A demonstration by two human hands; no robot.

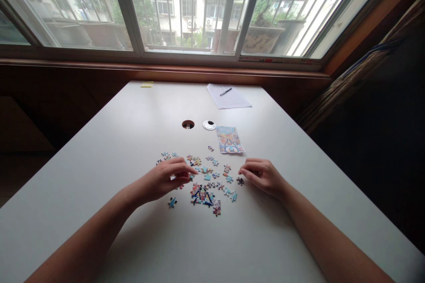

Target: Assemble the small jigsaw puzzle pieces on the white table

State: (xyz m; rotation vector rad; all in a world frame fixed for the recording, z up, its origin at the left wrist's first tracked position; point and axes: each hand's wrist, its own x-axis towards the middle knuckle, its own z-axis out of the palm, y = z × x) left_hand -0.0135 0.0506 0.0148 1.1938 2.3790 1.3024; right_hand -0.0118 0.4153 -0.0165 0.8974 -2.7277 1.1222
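Note:
My left hand hovers over the left part of a spread of loose jigsaw puzzle pieces, its fingers bent and apart. Nothing shows between its thumb and forefinger; some pieces lie hidden under it. On the right side, my right hand is by the table with its fingers loosely curled and a gap between them. A dark puzzle piece lies just beyond its fingertips. Nearest to me, several pieces are joined in a small block, with a piece at its lower right corner. A blue piece lies apart at the left.
A printed picture sheet lies behind the pieces. Beyond it are a round metal cover, a round hole in the white table, and paper with a pen. A barred window stands behind.

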